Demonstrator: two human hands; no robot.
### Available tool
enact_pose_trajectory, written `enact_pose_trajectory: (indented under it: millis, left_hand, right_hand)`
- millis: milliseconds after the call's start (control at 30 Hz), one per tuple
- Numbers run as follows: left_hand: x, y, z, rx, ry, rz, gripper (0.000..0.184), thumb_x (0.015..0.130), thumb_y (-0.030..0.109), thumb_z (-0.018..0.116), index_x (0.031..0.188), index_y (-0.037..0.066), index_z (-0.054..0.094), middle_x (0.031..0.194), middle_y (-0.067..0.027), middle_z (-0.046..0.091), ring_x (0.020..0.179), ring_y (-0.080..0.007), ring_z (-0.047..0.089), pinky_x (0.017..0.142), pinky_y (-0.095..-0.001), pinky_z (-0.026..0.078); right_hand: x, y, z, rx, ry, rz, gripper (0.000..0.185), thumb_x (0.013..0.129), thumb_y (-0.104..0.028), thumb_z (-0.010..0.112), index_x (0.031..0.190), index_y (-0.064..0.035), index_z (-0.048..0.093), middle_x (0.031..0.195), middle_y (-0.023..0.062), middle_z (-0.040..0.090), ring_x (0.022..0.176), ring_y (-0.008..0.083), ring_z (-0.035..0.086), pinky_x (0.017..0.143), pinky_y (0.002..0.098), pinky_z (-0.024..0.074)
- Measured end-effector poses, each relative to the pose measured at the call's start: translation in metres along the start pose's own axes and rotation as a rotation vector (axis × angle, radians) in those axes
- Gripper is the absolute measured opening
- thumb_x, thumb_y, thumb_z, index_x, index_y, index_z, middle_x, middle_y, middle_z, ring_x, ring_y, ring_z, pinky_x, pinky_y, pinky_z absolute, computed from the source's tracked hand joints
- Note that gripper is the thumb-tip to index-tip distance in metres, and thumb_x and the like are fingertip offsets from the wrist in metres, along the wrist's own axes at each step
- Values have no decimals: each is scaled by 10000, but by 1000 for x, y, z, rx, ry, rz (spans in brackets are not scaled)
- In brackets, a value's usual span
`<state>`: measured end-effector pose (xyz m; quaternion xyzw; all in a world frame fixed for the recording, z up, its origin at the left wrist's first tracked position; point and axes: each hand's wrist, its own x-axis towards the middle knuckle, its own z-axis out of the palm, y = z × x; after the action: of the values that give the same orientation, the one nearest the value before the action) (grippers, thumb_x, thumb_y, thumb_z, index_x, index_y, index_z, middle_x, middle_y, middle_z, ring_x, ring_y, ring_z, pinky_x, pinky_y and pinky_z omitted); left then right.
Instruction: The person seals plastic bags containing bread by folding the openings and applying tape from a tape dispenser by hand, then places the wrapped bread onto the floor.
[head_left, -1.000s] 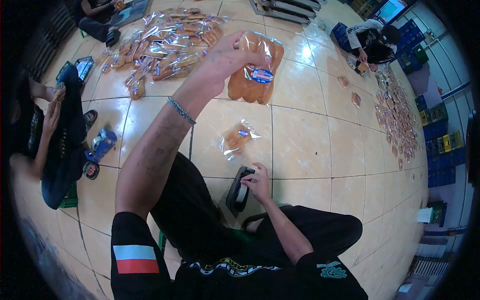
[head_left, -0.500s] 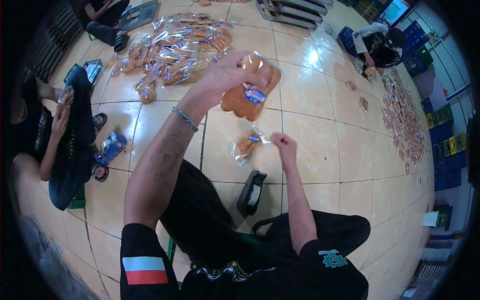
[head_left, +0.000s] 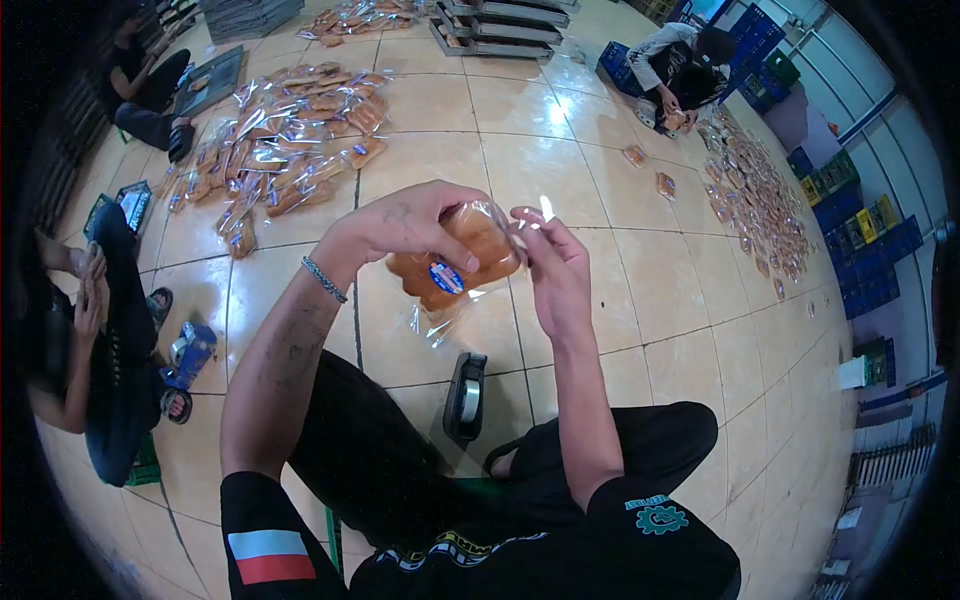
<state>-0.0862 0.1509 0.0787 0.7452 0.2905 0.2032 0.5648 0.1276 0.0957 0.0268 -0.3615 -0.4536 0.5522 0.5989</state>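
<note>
The fingers of the left hand (head_left: 412,222) are closed on a clear-wrapped bread pack (head_left: 490,245), thumb across its front, held above the tiled floor (head_left: 640,375). Those of the right hand (head_left: 558,270) are bent close together at the pack's near-side corner; whether film or tape is pinched there cannot be told, though a bright sliver is seen at a fingertip. Clear film is seen just below the pack, its owner hard to make out. Nearer the body than both sets of fingers, a tape dispenser (head_left: 465,397) is stood on the tiles. Beyond the left fingers and to their left, bagged loaves (head_left: 290,135) are heaped; straight beyond, metal trays (head_left: 500,38) are stacked, cut off by the top edge. Far right of the right fingers, small packs (head_left: 750,195) are spread below a bent co-worker (head_left: 685,70), and blue crates (head_left: 880,255) are lined up. Well left, a seated person (head_left: 110,330) is partly lost in the lens's dark border.
</note>
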Motion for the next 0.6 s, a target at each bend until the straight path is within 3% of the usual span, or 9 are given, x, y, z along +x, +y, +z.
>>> enact_pose_trajectory:
  millis: [33,167,267,367,433,467,600]
  left_hand:
    - [-1,2,0,81,-48,41,492,723,146,835,1170,60,650,1050,-16,678,982,-132,607,895,-294,479]
    - [-5,12,3,185,-29,112,481,686,88,836,1141,82,679,1018,-7,678,965,-153,615,886,-305,483]
    - [-5,16,8,416,232,296,509,586,-67,789,1063,98,721,972,-30,670,954,-199,621,869,-319,500]
    - [-4,16,17,363,190,394,514,602,-64,788,1084,101,720,999,-30,670,951,-190,615,846,-314,503]
    - [-3,17,20,347,142,413,523,608,-62,789,1099,105,721,1010,-29,665,952,-190,615,844,-314,505]
    - [-2,17,21,330,98,432,532,615,-59,791,1115,108,722,1021,-28,659,952,-190,615,841,-315,507]
    - [2,15,18,361,55,278,576,628,-14,813,1178,122,711,1019,-20,657,967,-171,617,838,-324,519]
  right_hand:
    - [-4,-2,0,158,13,92,263,908,-132,716,1143,-17,688,1031,38,674,891,85,590,759,245,456]
    - [-11,6,1,7,73,6,217,971,-172,641,1093,-6,710,999,65,690,842,96,604,751,248,464]
    - [-17,5,7,-244,115,-138,216,971,-185,640,1041,-1,728,997,77,686,836,108,621,749,247,482]
    - [-21,7,8,-156,114,44,238,966,-202,647,1079,1,703,991,74,668,846,102,621,725,247,498]
    - [-17,21,-3,-100,42,70,270,951,-179,651,1152,0,655,1009,65,649,842,93,615,712,242,503]
    - [-15,23,-14,-74,-28,201,304,942,-129,632,1216,-3,603,1053,64,642,842,90,610,704,242,503]
    - [-19,15,-29,-225,55,174,305,932,-111,631,1216,-6,603,1017,40,644,819,91,611,716,245,507]
